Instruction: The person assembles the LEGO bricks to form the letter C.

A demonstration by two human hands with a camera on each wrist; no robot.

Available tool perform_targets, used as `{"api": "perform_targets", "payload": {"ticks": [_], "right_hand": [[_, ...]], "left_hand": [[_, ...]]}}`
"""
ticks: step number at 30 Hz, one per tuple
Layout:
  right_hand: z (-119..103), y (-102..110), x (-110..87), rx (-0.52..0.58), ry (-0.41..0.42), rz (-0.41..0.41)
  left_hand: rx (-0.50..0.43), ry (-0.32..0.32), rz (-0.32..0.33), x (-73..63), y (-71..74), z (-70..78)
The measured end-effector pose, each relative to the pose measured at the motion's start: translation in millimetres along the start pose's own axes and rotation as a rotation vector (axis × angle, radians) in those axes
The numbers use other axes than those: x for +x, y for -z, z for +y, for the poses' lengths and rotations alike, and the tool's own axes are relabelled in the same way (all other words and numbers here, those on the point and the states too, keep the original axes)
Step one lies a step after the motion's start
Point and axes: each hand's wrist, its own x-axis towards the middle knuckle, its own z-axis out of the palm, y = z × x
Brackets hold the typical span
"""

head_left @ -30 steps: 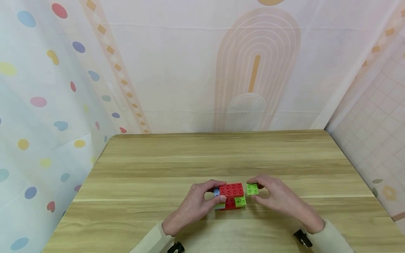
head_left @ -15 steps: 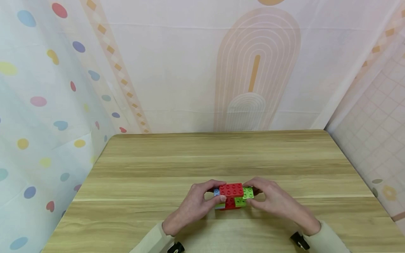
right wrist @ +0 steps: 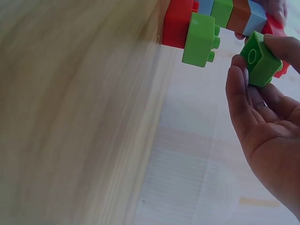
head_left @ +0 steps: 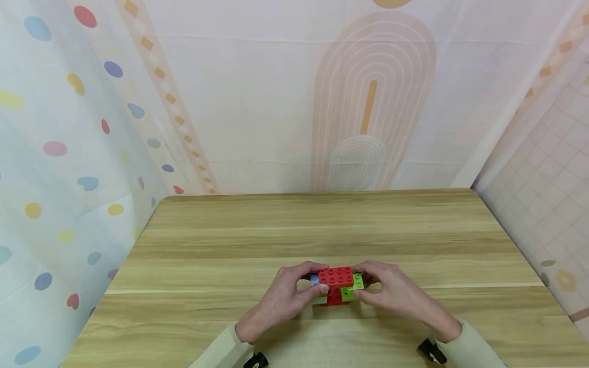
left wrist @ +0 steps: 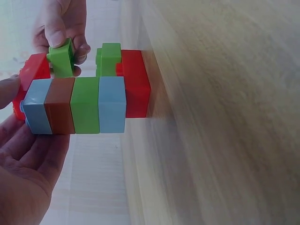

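Note:
A block structure stands on the table: a red base brick [left wrist: 136, 84], a column of light blue, green and brown blocks [left wrist: 60, 105], and a red top brick [head_left: 336, 276] bridging outward. My left hand [head_left: 292, 294] grips the column's upper end and the red top brick. A lower green brick [right wrist: 199, 40] sits at the base's right end. My right hand [head_left: 395, 291] pinches a small green block [right wrist: 260, 58] between thumb and fingers. That block is close to the underside of the red top brick's right end, with a gap above the lower green brick.
The wooden table [head_left: 221, 240] reaches back to a patterned curtain [head_left: 257, 112]. Another curtain with coloured spots [head_left: 55, 214] hangs along the left side. Black wrist devices [head_left: 432, 351] show near the sleeves.
My right hand has carried the green block leftward, from beside the structure to partly beneath the red top brick's right end. The left hand keeps its grip and has hardly moved.

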Motion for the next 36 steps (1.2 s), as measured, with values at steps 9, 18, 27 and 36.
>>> {"api": "perform_targets", "payload": {"ticks": [9,18,27,36], "right_hand": [[-2.0,-2.2,1.7,0.110,-0.050,-0.020],[-3.5,-6.7,3.2,0.206,-0.122,-0.015],[-6.0,-6.5,3.0,0.369,-0.234,-0.024],[-6.1,-5.6,2.6,0.496,-0.289,-0.044]], "left_hand": [[0.034,-0.031,0.018,0.1,-0.3,0.1],[0.042,-0.009,0.006,0.4,1.3,3.1],[0.071,-0.010,-0.005,1.0,2.0,5.1],[0.105,-0.008,-0.015,1.0,3.0,6.2]]}}
